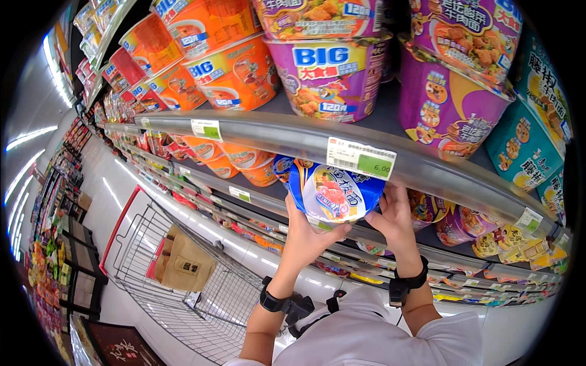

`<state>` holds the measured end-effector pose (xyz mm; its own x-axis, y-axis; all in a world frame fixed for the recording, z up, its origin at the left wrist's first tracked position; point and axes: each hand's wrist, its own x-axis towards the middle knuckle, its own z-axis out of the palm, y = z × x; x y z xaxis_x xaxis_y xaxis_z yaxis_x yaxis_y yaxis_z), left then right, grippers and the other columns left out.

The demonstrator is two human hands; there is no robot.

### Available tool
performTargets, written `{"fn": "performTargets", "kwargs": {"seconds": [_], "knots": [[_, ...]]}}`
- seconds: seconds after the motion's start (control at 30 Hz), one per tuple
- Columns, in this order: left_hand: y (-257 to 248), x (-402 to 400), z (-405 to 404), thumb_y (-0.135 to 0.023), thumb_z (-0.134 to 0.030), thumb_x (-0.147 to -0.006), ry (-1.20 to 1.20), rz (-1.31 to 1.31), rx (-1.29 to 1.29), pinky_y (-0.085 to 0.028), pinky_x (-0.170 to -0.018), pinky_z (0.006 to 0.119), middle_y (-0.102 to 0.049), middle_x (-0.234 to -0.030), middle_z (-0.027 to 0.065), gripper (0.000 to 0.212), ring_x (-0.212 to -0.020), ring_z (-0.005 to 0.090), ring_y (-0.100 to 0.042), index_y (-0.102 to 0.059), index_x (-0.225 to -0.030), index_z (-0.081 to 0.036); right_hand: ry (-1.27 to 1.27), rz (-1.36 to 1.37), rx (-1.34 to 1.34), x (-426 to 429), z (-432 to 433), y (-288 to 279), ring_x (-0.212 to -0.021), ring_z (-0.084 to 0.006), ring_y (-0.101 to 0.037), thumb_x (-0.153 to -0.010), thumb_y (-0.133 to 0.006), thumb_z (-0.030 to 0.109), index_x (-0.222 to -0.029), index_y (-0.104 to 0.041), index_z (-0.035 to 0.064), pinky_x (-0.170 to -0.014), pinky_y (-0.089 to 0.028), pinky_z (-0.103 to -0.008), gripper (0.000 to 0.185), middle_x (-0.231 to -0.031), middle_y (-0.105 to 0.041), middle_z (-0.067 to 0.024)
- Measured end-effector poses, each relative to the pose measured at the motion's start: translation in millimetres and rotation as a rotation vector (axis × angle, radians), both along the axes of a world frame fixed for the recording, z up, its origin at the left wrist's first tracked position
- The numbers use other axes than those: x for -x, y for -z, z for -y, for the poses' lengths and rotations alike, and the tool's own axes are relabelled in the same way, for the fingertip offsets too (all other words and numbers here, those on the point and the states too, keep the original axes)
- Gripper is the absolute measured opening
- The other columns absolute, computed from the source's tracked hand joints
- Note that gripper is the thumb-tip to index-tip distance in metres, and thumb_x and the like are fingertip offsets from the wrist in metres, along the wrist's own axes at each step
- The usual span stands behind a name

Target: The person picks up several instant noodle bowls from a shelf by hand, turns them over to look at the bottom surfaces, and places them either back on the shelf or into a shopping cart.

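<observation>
Between both hands is a blue instant noodle bowl (336, 192), its printed lid tilted towards me at the front of a shelf. My left hand (309, 228) grips its left and lower rim, the thumb along the near edge. On the right side, my right hand (393, 215) holds the rim with thumb and fingers. The shelf rail above, with a price tag (361, 158), hides the bowl's far edge. Beside the bowl on the left are orange noodle bowls (261, 169); to the right of my right hand stand purple noodle bowls (467, 224).
The upper shelf's metal rail (270, 126) runs just above my hands. Large purple noodle tubs (329, 82) and orange noodle tubs (238, 78) are stacked on it. A wire shopping cart (219, 315) holding a brown paper bag (187, 263) stands at left, in the aisle.
</observation>
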<state>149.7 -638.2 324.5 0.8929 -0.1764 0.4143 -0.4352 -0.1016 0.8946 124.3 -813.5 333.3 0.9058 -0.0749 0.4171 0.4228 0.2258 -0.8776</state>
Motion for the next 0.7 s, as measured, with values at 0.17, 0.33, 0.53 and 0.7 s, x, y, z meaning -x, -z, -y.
{"fn": "performTargets", "kwargs": {"seconds": [0.17, 0.33, 0.53, 0.7], "knots": [[4, 13, -24, -0.082, -0.014, -0.053, 0.031, -0.114, 0.051, -0.037, -0.094, 0.035, -0.037, -0.118, 0.0139, 0.099, -0.113, 0.0243, -0.042, -0.021, -0.129, 0.000, -0.069, 0.066, 0.006, 5, -18, 8, -0.122, -0.0227, -0.033, -0.064, -0.069, 0.000, -0.130, -0.025, 0.0046, -0.103, -0.022, -0.0361, 0.079, -0.128, -0.036, -0.0123], [-3, 30, -61, -0.083, -0.025, -0.056, -0.019, 0.022, 0.208, -0.037, -0.095, 0.035, -0.036, -0.127, 0.0152, 0.105, -0.116, 0.0228, -0.042, -0.016, -0.133, 0.000, -0.175, 0.115, 0.072, 14, -42, 13, -0.122, -0.0261, -0.034, -0.059, -0.078, 0.007, -0.139, -0.011, 0.0079, -0.101, -0.028, -0.0383, 0.104, -0.132, -0.032, -0.0147], [18, 46, -107, -0.055, -0.053, -0.078, -0.060, -0.287, 0.379, -0.034, -0.096, 0.031, -0.033, -0.129, 0.0163, 0.092, -0.118, 0.0230, -0.038, -0.008, -0.137, 0.000, -0.194, 0.258, 0.606, 15, -72, 15, -0.118, -0.0331, -0.034, -0.045, -0.086, 0.031, -0.137, -0.025, 0.0113, -0.089, -0.038, -0.0376, 0.113, -0.144, -0.014, -0.0184], [43, 65, -136, -0.043, -0.057, -0.084, 0.103, -0.629, 0.559, -0.038, -0.096, 0.033, -0.033, -0.134, 0.0109, 0.079, -0.121, 0.0223, -0.039, -0.013, -0.137, -0.007, -0.256, 0.264, 0.809, 11, -88, 16, -0.123, -0.0390, -0.028, -0.044, -0.084, 0.040, -0.131, -0.037, 0.0186, -0.098, -0.029, -0.0452, 0.102, -0.145, -0.009, -0.0198]]}}
